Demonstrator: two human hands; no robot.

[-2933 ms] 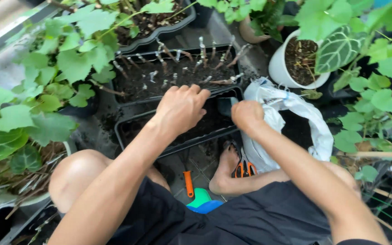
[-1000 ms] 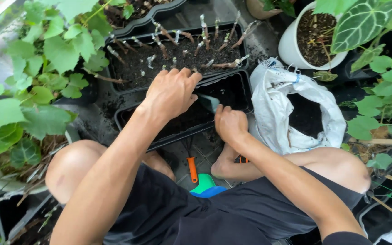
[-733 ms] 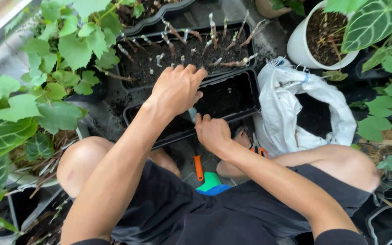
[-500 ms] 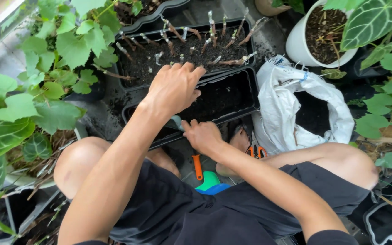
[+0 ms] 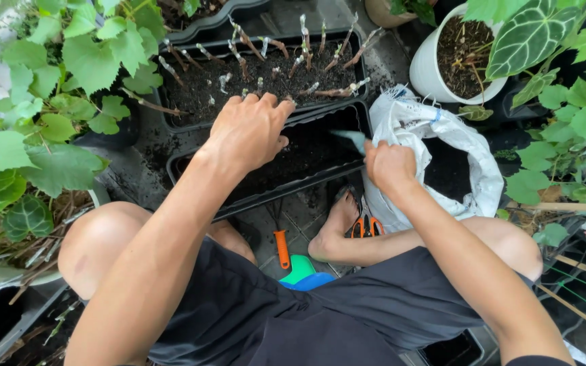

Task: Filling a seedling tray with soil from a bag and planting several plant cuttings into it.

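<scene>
Black planter tray (image 5: 191, 166) held little soil; left hand (image 5: 249, 132) spread flat over it; right hand (image 5: 388, 166) gripped scoop (image 5: 353, 140) beside soil sack (image 5: 456, 146).

Garden corner — potted plants (image 5: 458, 57), soil trays (image 5: 266, 71)
</scene>
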